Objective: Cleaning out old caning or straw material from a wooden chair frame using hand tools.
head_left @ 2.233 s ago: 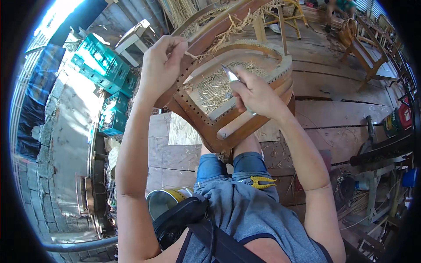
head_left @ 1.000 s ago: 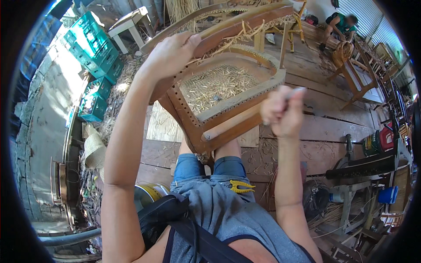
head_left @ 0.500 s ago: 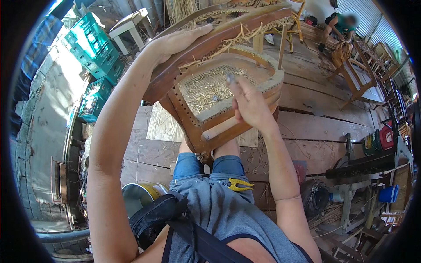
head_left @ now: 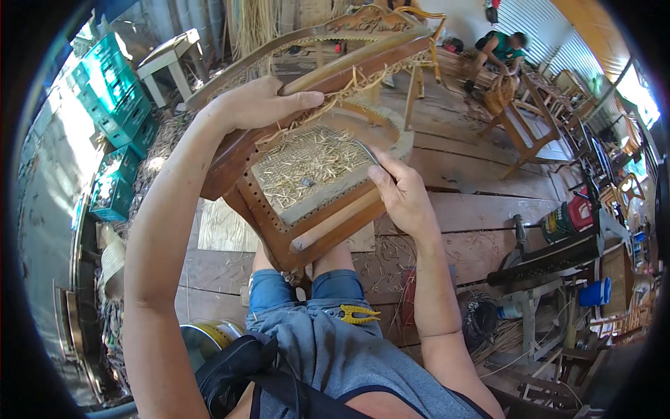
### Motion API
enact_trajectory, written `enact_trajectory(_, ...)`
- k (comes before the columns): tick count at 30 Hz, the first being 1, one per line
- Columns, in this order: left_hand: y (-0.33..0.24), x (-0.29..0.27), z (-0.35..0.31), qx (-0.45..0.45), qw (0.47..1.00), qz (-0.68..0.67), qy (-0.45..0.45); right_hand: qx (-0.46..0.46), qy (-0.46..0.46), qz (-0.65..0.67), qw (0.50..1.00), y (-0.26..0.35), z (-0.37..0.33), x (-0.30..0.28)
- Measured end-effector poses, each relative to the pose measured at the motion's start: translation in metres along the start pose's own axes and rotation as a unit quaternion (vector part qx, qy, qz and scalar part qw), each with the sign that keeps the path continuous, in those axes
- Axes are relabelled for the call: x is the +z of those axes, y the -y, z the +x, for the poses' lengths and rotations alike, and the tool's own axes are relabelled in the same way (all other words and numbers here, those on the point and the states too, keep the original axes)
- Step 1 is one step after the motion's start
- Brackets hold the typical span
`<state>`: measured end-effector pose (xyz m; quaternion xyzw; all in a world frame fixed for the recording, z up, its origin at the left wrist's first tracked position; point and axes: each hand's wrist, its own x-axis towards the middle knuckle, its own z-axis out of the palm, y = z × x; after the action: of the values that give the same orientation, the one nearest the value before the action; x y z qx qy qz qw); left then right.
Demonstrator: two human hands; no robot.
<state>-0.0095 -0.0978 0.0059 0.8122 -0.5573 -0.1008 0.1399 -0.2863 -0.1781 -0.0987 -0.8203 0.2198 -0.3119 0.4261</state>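
A wooden chair frame [head_left: 279, 244] with a carved top stands tilted over my knees. A cane mesh seat [head_left: 300, 157] strewn with straw-coloured clippings lies inside its drilled rim, with a small grey object [head_left: 308, 182] on it. My left hand [head_left: 255, 105] grips the curved upper rail [head_left: 370, 59], thumb over it, other fingers hidden behind. Frayed cane ends [head_left: 356, 78] stick out along that rail. My right hand [head_left: 406, 199] is closed round a thin, curved dark metal tool [head_left: 365, 149], its tip over the right edge of the seat.
Yellow-handled pliers [head_left: 359, 314] lie on my lap. A bucket [head_left: 208, 339] stands at my left side. Green crates [head_left: 112, 98] are stacked at the left wall. Far right, another person [head_left: 499, 52] sits by a chair [head_left: 534, 133]. A dark bench [head_left: 544, 262] stands at the right.
The chair has shifted left and down in view. My left thumb now lies over the rail's frayed side. My right hand has moved right relative to the seat, showing more of its tool.
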Motion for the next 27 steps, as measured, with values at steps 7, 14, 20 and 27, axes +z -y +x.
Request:
enact_trajectory(7, 0.018, -0.003, 0.033, 0.027, 0.996, 0.023, -0.082, 0.024, -0.040, 0.073, 0.996, 0.009, -0.010, -0.006)
enact_trajectory(14, -0.029, 0.005, -0.017, 0.147, 0.980, -0.102, -0.089, 0.058, -0.166, 0.250, 0.952, -0.003, -0.019, -0.022)
enact_trajectory(20, -0.086, 0.015, -0.061, -0.046, 0.995, -0.025, 0.085, 0.070, -0.246, 0.282, 0.925, -0.029, -0.031, -0.031)
enact_trajectory(27, -0.129, 0.138, -0.069, 0.112, 0.991, -0.056, 0.035, 0.141, -0.302, 0.356, 0.873, -0.070, -0.059, -0.045)
